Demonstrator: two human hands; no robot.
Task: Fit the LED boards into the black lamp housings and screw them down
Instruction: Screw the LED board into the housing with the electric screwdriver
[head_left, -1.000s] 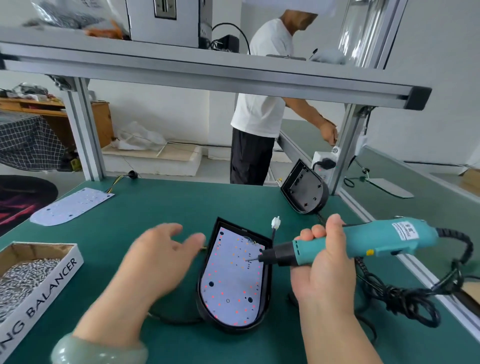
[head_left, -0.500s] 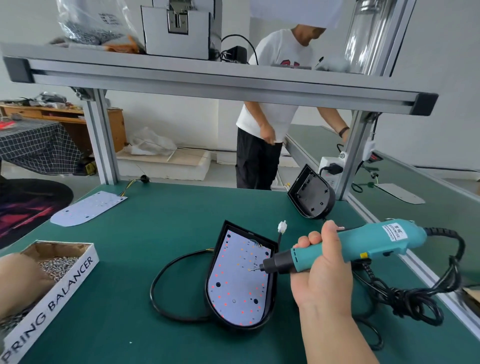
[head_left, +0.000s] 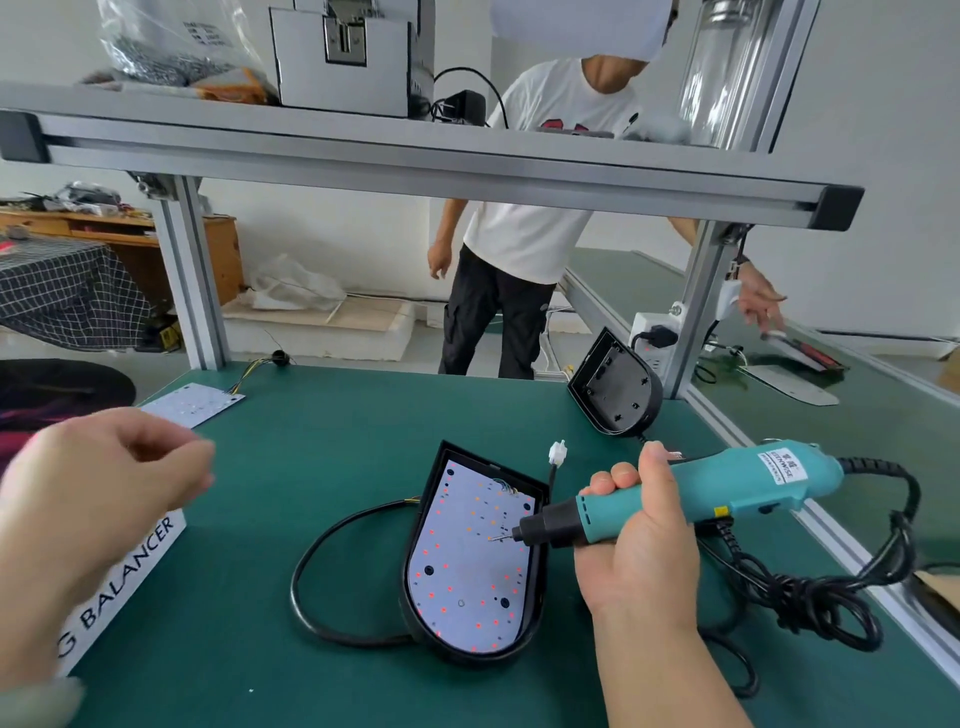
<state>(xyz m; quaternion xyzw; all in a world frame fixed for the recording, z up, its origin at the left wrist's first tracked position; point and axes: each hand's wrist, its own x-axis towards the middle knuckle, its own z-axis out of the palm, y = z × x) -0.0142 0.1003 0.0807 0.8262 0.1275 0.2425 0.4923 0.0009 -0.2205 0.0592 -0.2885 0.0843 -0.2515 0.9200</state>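
A white LED board (head_left: 467, 566) lies inside a black lamp housing (head_left: 429, 499) at the middle of the green bench. My right hand (head_left: 641, 545) grips a teal electric screwdriver (head_left: 753, 478), whose bit tip hovers over the board's right side. My left hand (head_left: 104, 493) is blurred, raised at the left above the screw box (head_left: 130, 566), with thumb and fingertips curled together; whether anything is between them cannot be made out. A second, empty black housing (head_left: 615, 389) leans by the right post. A spare LED board (head_left: 192, 402) lies at the far left.
The housing's black cable (head_left: 311, 571) loops to its left, and a white connector (head_left: 557, 451) sticks up behind it. The screwdriver's cord (head_left: 810, 597) coils at the right near the bench edge. A person in a white shirt (head_left: 530, 208) stands behind the bench frame.
My left hand went from beside the housing to the screw box and now lifts away from it with fingertips together. The right hand and screwdriver stay over the board.
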